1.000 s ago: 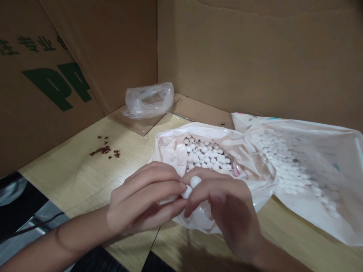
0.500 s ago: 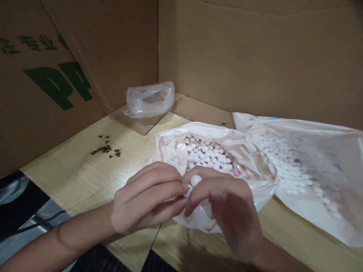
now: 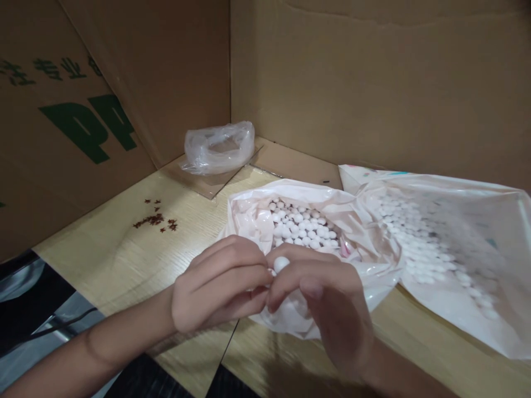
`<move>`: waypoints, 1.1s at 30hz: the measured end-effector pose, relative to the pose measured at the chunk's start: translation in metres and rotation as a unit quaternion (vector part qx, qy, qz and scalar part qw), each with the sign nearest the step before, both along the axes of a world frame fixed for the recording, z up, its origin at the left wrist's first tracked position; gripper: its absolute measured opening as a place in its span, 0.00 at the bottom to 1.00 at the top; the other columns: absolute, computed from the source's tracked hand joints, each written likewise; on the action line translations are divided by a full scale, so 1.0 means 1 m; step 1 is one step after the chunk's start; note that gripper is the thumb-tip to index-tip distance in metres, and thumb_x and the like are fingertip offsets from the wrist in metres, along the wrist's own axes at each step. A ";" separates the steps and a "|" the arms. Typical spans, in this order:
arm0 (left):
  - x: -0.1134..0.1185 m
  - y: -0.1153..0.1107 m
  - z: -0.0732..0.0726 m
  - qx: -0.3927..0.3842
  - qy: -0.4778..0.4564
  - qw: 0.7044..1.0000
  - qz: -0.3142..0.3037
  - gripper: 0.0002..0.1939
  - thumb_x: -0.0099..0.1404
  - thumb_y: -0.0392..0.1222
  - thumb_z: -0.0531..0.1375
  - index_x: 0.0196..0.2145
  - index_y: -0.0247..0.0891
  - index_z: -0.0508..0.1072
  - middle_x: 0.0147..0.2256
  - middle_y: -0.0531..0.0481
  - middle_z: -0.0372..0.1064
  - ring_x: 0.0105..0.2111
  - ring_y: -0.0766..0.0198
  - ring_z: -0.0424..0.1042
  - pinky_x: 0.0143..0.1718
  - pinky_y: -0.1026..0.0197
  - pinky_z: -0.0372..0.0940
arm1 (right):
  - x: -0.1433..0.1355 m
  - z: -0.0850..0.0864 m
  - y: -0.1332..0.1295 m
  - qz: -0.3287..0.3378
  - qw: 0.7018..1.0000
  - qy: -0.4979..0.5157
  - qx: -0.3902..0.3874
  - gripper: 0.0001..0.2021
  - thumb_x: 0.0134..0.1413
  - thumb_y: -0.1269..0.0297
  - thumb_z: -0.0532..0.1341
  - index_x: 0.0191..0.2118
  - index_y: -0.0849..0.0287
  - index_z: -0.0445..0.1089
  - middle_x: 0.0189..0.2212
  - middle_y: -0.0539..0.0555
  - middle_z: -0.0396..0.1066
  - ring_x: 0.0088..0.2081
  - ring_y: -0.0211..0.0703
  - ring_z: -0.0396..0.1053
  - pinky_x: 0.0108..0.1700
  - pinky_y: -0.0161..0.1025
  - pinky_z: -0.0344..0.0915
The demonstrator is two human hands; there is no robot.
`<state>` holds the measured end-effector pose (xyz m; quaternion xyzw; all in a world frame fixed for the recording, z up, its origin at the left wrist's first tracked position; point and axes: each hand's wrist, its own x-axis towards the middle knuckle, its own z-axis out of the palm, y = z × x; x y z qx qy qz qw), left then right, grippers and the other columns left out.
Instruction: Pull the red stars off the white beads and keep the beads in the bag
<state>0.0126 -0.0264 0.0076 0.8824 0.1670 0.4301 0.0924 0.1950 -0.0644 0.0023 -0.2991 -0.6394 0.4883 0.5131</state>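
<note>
In front of the opened bag, my two hands meet with their fingertips together. My right hand is closed, its curled fingers around a small white ball that shows above the index finger. A second bit of white peeks out just left of it, mostly covered by fingers. My left hand pinches at this same spot; whatever lies between its fingertips is hidden. Right behind the hands, an open white plastic bag holds many small white balls.
Small dark-red star-shaped pieces lie scattered on the wooden tabletop at left. A clear plastic bag sits in the back corner. Another bag of white pieces lies at right. Cardboard walls stand behind.
My fingers have closed in a little, covering more of the lower white part. The upper white ball has shifted slightly left and tilted. The bags and red pieces stay put.
</note>
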 end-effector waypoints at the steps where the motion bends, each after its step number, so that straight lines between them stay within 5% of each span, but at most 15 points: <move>1: 0.001 0.002 -0.003 0.000 -0.012 1.000 -0.007 0.15 0.54 0.30 0.68 0.39 0.31 0.69 0.33 0.47 0.70 0.35 0.67 0.72 0.38 0.64 0.71 | 0.000 0.000 0.000 -0.004 1.000 0.009 0.010 0.21 0.67 0.59 0.52 0.29 0.62 0.76 0.30 0.55 0.69 0.31 0.37 0.65 0.36 0.36 0.62; 6: -0.002 0.022 -0.015 0.017 -0.166 0.985 -0.045 0.27 0.50 0.34 0.67 0.49 0.28 0.69 0.39 0.41 0.70 0.39 0.58 0.72 0.37 0.57 0.70 | 0.000 -0.002 0.002 -0.027 0.997 0.014 0.065 0.17 0.64 0.62 0.54 0.30 0.64 0.75 0.33 0.55 0.71 0.34 0.37 0.68 0.37 0.36 0.62; 8: -0.009 0.030 -0.012 0.010 -0.178 0.984 -0.014 0.24 0.52 0.32 0.64 0.48 0.31 0.70 0.39 0.42 0.70 0.40 0.58 0.71 0.39 0.56 0.69 | 0.001 -0.002 0.002 -0.035 0.997 -0.004 0.070 0.17 0.63 0.63 0.53 0.29 0.63 0.74 0.34 0.55 0.71 0.34 0.37 0.68 0.37 0.36 0.62; 12: -0.037 0.042 0.004 -0.017 -0.026 0.979 0.202 0.09 0.58 0.32 0.61 0.39 0.37 0.72 0.37 0.49 0.71 0.38 0.63 0.71 0.39 0.61 0.65 | 0.003 -0.005 0.003 -0.065 0.997 0.003 0.042 0.19 0.61 0.60 0.54 0.25 0.63 0.74 0.32 0.55 0.72 0.34 0.39 0.70 0.36 0.36 0.64; 15: -0.066 0.051 0.007 -0.070 0.081 0.927 0.359 0.09 0.63 0.39 0.56 0.40 0.36 0.73 0.37 0.47 0.72 0.37 0.61 0.72 0.35 0.62 0.64 | 0.004 -0.007 0.006 -0.060 0.997 0.056 -0.001 0.19 0.61 0.59 0.54 0.26 0.62 0.76 0.32 0.57 0.72 0.31 0.39 0.70 0.29 0.34 0.66; 17: -0.087 0.056 0.002 -0.101 0.150 0.894 0.409 0.13 0.62 0.40 0.53 0.38 0.35 0.75 0.37 0.45 0.73 0.37 0.58 0.72 0.36 0.59 0.64 | 0.004 -0.008 0.009 -0.051 0.994 0.092 -0.021 0.19 0.61 0.60 0.54 0.26 0.61 0.77 0.31 0.57 0.71 0.30 0.38 0.70 0.25 0.32 0.66; 22: -0.120 0.058 -0.019 -0.170 0.249 0.856 0.419 0.18 0.59 0.44 0.51 0.38 0.34 0.77 0.40 0.40 0.74 0.39 0.51 0.74 0.41 0.54 0.65 | 0.003 -0.008 0.011 -0.039 0.989 0.134 -0.050 0.17 0.60 0.61 0.55 0.27 0.60 0.78 0.30 0.57 0.70 0.27 0.37 0.69 0.24 0.31 0.69; 33: -0.125 0.062 -0.037 -0.215 0.263 0.850 0.403 0.21 0.60 0.49 0.48 0.30 0.35 0.76 0.36 0.40 0.74 0.38 0.53 0.72 0.41 0.55 0.64 | 0.001 -0.006 0.009 -0.051 0.989 0.123 -0.069 0.18 0.59 0.61 0.55 0.25 0.61 0.77 0.31 0.58 0.71 0.27 0.37 0.70 0.23 0.29 0.68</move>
